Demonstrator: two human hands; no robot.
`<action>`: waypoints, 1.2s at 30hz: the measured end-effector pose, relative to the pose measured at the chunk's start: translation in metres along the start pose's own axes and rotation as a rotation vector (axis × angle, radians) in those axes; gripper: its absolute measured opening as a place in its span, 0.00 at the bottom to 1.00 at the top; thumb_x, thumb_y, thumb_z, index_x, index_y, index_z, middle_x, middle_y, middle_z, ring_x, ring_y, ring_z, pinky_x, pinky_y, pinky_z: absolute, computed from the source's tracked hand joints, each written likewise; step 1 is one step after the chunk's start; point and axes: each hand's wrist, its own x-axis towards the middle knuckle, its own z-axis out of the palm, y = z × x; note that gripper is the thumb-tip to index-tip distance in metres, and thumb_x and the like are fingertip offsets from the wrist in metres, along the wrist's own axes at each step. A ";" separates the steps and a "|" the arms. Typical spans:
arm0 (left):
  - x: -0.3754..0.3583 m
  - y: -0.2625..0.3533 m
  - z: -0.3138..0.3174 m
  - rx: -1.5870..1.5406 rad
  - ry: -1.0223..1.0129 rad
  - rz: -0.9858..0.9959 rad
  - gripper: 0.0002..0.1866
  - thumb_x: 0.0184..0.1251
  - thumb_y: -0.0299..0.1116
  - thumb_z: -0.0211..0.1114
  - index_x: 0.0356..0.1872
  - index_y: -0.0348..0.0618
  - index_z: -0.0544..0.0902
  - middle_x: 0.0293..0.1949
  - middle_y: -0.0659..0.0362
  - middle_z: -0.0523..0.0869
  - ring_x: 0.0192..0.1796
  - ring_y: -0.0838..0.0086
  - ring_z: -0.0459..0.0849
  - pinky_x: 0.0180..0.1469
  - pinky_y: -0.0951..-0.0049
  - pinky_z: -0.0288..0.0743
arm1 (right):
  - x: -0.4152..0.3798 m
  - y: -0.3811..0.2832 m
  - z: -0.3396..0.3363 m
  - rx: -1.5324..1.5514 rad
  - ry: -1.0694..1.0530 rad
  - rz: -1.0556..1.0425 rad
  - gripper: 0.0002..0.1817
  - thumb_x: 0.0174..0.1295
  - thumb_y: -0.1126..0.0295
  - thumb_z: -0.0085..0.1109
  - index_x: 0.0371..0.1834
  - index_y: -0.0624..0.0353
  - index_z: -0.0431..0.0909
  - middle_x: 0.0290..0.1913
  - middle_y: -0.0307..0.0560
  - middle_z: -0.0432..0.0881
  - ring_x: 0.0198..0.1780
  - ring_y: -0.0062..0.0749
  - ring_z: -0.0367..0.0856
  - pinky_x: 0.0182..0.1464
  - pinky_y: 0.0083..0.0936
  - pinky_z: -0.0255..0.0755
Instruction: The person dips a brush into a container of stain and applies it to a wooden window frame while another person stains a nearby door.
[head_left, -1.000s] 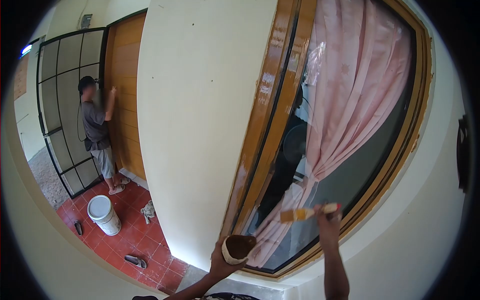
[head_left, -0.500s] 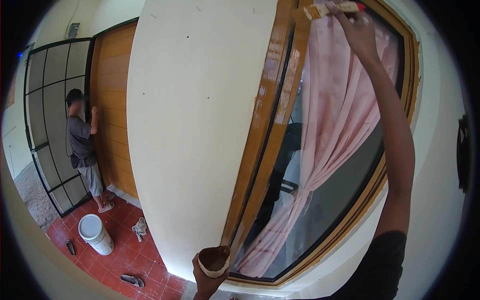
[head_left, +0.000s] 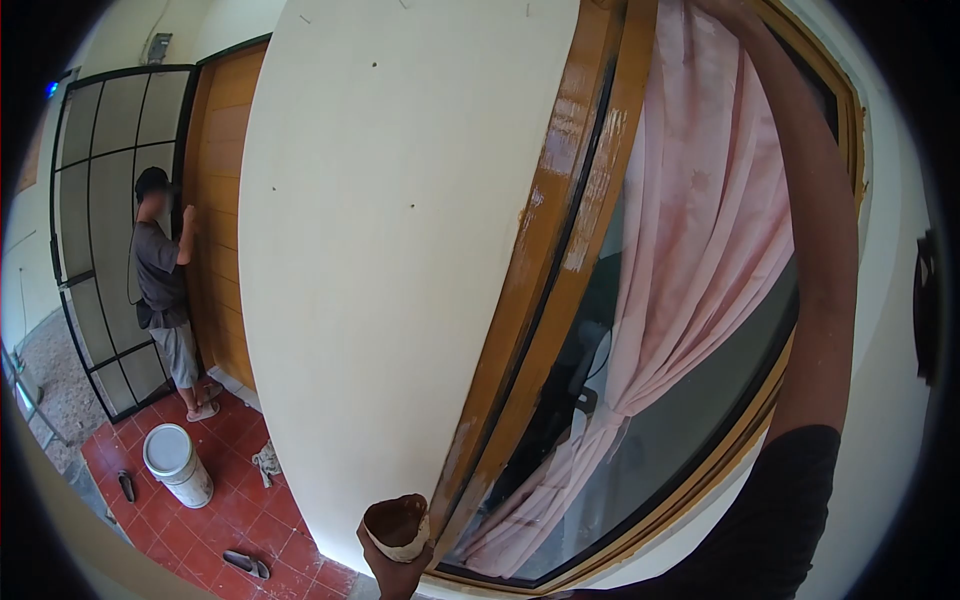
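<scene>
My left hand [head_left: 396, 575] is closed around a small pale cup [head_left: 401, 549], low in the middle of the view. The cup has an uneven rim and is brown inside. It is held close to the lower end of the brown wooden window frame [head_left: 520, 300], whose upper part has wet-looking, shiny patches. At the top edge, my right hand [head_left: 722, 6] is mostly cut off. Its fingers and whatever they hold are out of view. The raised right arm passes in front of the window glass and a tied pink curtain [head_left: 690, 250] behind it.
At the left, another person [head_left: 162, 265] stands facing a wooden door [head_left: 228, 210] beside an open black-framed screen door [head_left: 110, 220]. On the red tiles [head_left: 205, 545] are a white bucket [head_left: 186, 478], a cloth [head_left: 266, 463] and dark sandals [head_left: 246, 564]. A cream wall [head_left: 390, 280] lies between door and window.
My right hand, which held a paintbrush against the upper frame, has risen mostly past the top edge. The view has shifted slightly; the cup appears a little further left and lower.
</scene>
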 end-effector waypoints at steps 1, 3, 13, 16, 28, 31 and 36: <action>0.003 -0.002 0.004 -0.004 -0.001 -0.005 0.46 0.39 0.26 0.80 0.64 0.41 0.64 0.57 0.51 0.77 0.60 0.63 0.79 0.64 0.59 0.73 | 0.004 0.001 0.002 -0.036 0.022 0.004 0.16 0.69 0.56 0.67 0.42 0.59 0.83 0.37 0.40 0.85 0.41 0.26 0.80 0.48 0.30 0.75; 0.006 -0.004 0.011 -0.009 -0.006 -0.001 0.47 0.39 0.26 0.80 0.64 0.41 0.64 0.57 0.51 0.77 0.60 0.63 0.79 0.64 0.60 0.74 | 0.010 0.001 -0.002 -0.112 0.041 0.012 0.15 0.68 0.57 0.67 0.41 0.60 0.83 0.36 0.39 0.84 0.39 0.26 0.79 0.45 0.30 0.74; 0.011 -0.006 0.012 -0.044 -0.018 -0.021 0.47 0.38 0.27 0.81 0.64 0.42 0.64 0.56 0.52 0.77 0.60 0.63 0.79 0.64 0.61 0.74 | -0.055 -0.030 0.000 -0.486 0.018 -0.726 0.12 0.65 0.62 0.70 0.39 0.61 0.82 0.34 0.46 0.84 0.36 0.29 0.81 0.40 0.30 0.73; 0.015 -0.005 0.009 0.034 -0.034 -0.009 0.47 0.37 0.27 0.80 0.64 0.42 0.64 0.56 0.52 0.77 0.60 0.63 0.79 0.64 0.60 0.73 | -0.056 -0.043 -0.003 -0.081 -0.068 -0.232 0.12 0.69 0.61 0.66 0.39 0.60 0.83 0.33 0.40 0.83 0.37 0.23 0.79 0.42 0.28 0.74; 0.029 0.013 0.011 0.017 0.076 -0.014 0.52 0.43 0.35 0.85 0.69 0.39 0.62 0.58 0.50 0.78 0.59 0.61 0.79 0.62 0.59 0.74 | 0.051 0.022 0.010 -0.266 0.309 -0.281 0.17 0.66 0.57 0.67 0.36 0.63 0.82 0.35 0.52 0.86 0.36 0.40 0.83 0.42 0.37 0.75; 0.033 0.007 0.007 0.087 0.008 -0.037 0.51 0.43 0.35 0.86 0.68 0.39 0.63 0.58 0.49 0.78 0.60 0.60 0.79 0.62 0.58 0.75 | 0.040 0.040 0.019 -0.659 0.463 -0.504 0.14 0.65 0.60 0.67 0.36 0.61 0.83 0.35 0.51 0.86 0.38 0.46 0.83 0.44 0.40 0.75; 0.046 0.010 0.002 0.106 0.016 -0.031 0.50 0.43 0.35 0.85 0.68 0.39 0.64 0.57 0.49 0.79 0.59 0.59 0.80 0.61 0.59 0.75 | -0.028 -0.026 0.002 -0.577 -0.021 -0.683 0.14 0.68 0.60 0.64 0.42 0.61 0.83 0.38 0.50 0.87 0.39 0.41 0.84 0.45 0.37 0.76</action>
